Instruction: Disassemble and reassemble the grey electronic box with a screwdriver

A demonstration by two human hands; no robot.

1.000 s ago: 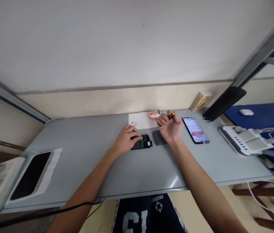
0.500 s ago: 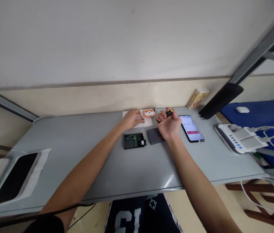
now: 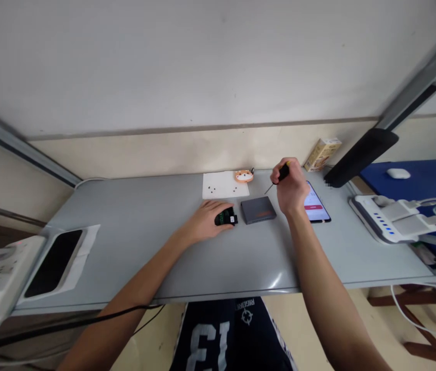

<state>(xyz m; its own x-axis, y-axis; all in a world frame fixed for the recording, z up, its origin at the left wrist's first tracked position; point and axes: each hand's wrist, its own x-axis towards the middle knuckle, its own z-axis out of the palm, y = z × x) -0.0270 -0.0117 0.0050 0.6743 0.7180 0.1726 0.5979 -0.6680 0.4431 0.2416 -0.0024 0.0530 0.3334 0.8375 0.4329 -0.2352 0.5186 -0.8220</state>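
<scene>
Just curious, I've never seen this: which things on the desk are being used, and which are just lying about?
In use: left hand holding circuit board; right hand holding screwdriver; grey cover; paper with screws.
Lying about: phone, carton, dog charm, power strip.

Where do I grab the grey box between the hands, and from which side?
Pinch the grey box across its short front-to-back span, from above. It lies flat and low on the table; the left hand, on the circuit board, crowds its left end and the right hand with the screwdriver is by its right.
</scene>
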